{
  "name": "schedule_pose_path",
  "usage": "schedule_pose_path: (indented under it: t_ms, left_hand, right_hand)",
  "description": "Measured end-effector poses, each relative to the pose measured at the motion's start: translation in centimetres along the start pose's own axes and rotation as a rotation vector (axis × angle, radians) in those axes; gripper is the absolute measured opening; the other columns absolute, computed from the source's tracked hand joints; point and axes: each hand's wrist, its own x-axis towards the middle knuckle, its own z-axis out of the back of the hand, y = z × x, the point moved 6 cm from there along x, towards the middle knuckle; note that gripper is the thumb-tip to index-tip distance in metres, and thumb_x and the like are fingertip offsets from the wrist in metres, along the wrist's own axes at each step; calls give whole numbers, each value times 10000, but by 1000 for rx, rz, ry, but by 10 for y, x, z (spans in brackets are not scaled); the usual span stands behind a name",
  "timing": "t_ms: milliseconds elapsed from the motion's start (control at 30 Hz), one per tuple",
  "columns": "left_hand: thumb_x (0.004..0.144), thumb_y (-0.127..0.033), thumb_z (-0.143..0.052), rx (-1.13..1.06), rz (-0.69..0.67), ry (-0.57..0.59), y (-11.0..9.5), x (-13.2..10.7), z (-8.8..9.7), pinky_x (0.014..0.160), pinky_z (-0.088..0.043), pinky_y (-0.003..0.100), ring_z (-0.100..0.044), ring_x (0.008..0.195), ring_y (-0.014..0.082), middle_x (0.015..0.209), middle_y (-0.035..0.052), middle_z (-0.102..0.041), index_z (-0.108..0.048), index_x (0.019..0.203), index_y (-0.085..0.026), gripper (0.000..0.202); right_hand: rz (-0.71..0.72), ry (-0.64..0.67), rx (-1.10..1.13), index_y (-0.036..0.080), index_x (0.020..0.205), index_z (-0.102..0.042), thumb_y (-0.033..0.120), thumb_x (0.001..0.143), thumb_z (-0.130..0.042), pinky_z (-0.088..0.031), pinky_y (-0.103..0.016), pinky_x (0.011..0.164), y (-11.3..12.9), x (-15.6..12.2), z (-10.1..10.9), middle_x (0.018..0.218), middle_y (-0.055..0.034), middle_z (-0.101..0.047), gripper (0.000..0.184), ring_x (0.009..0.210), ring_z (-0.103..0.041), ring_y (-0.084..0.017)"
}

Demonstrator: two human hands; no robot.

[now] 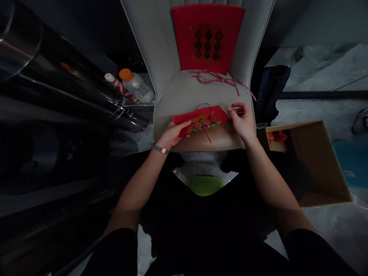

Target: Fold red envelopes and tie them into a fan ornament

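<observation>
Low light, view from above, looking down onto a pale grey padded chair seat (184, 90). A red packet (201, 120) lies across the front of the seat, tilted, its lower end toward the left hand, with a gold strip and small flower shapes along its face. Left hand (172, 135) sits on the packet's lower end, grip closed on it, fingers lying along the edge. Right hand (242, 122) is at the packet's upper right end, grip pinched closed there, though the fingers hide exactly what they hold. A thin red string (207, 136) hangs from the packet onto the seat. Just behind, a tangle of pink ribbon (215, 78) lies on the seat, one end trailing over the right edge. A red card (207, 36) with dark diamond shapes stands against the chair back (155, 34). Left of the chair: a clear bottle with orange cap (135, 85) and a white-capped bottle (119, 88), beside shiny steel pipes (71, 92). Right of the chair: a tilted cardboard box (304, 161) with something red (277, 137) inside, near a blue tub (352, 163). A metal band (160, 149) circles the left wrist. A green lid (204, 184) shows on the floor below the seat.
</observation>
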Motion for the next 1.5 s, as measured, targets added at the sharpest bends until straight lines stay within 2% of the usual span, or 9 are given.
schedule_pose_path:
  t_ms: [167, 400, 633, 833, 900, 1033, 1133, 1333, 1500]
  left_hand:
    - [728, -340, -892, -74, 49, -41, 6, -3, -6, 470, -623, 296, -763, 812, 240, 1085, 101, -806, -756, 1062, -184, 393]
    - [734, -329, -886, -3, -24, -48, 9, -2, -10, 513, -645, 313, -751, 783, 224, 1083, 103, -794, -767, 1084, -158, 407]
    - [749, -265, -864, -11, 61, -73, 4, -6, -13, 558, -651, 323, -732, 736, 202, 1008, 100, -792, -762, 1065, -127, 360]
    - [762, -243, -868, -48, 80, -68, 5, -4, -13, 597, -661, 330, -738, 746, 198, 1007, 91, -798, -758, 1066, -138, 340]
    - [766, -236, -869, -66, 79, -63, 4, -4, -13, 599, -660, 332, -734, 735, 192, 1008, 87, -797, -756, 1074, -140, 342]
    - [782, -206, -857, -74, 95, -70, 3, -4, -13, 589, -657, 339, -730, 724, 190, 1014, 93, -792, -761, 1063, -139, 305]
    - [799, -201, -839, -75, 103, -58, 2, -4, -14, 562, -646, 328, -736, 749, 203, 1029, 95, -793, -766, 1071, -146, 287]
    - [812, -223, -834, -38, 130, -86, 2, -5, -12, 562, -650, 328, -733, 759, 200, 1072, 109, -786, -763, 1098, -147, 304]
    - [786, -266, -849, -13, 90, -107, 3, -4, -12, 557, -655, 317, -745, 804, 221, 1099, 109, -790, -764, 1119, -144, 365]
  right_hand:
    - [43, 141, -191, 247, 782, -629, 732, 858, -704, -515, -367, 621, 16, -23, -12, 620, -10, -563, 496, 633, -573, -203]
    - [249, 97, -550, 210, 1346, -640, 449, 942, -680, -485, -550, 1054, 22, -21, -38, 1252, -173, -663, 471, 1145, -632, -361]
    - [114, 91, -845, 138, 1176, -784, 283, 985, -575, -506, -479, 978, 17, 25, -50, 1183, -195, -717, 318, 1042, -671, -327]
    - [403, 65, -843, 188, 1153, -796, 321, 1024, -515, -441, -496, 1011, 68, -9, -55, 1152, -153, -731, 337, 1140, -610, -335]
    - [443, 166, -844, 189, 1128, -796, 317, 1016, -534, -457, -447, 953, 80, -30, -51, 1092, -138, -739, 312, 1075, -635, -308]
    - [409, 678, -870, 225, 992, -803, 262, 982, -587, -451, -338, 732, 68, -78, -54, 943, -71, -767, 220, 849, -679, -223]
    - [326, 803, -940, 255, 1045, -790, 252, 977, -615, -445, -328, 718, 49, -98, -53, 1003, -59, -792, 188, 863, -704, -219]
    - [227, 743, -878, 243, 956, -791, 527, 1047, -527, -447, -338, 693, 35, -89, -48, 835, -69, -765, 398, 751, -685, -218]
    - [176, 87, -979, 119, 1349, -645, 648, 1039, -426, -475, -448, 903, 25, -58, -28, 1205, -212, -717, 651, 1072, -655, -332]
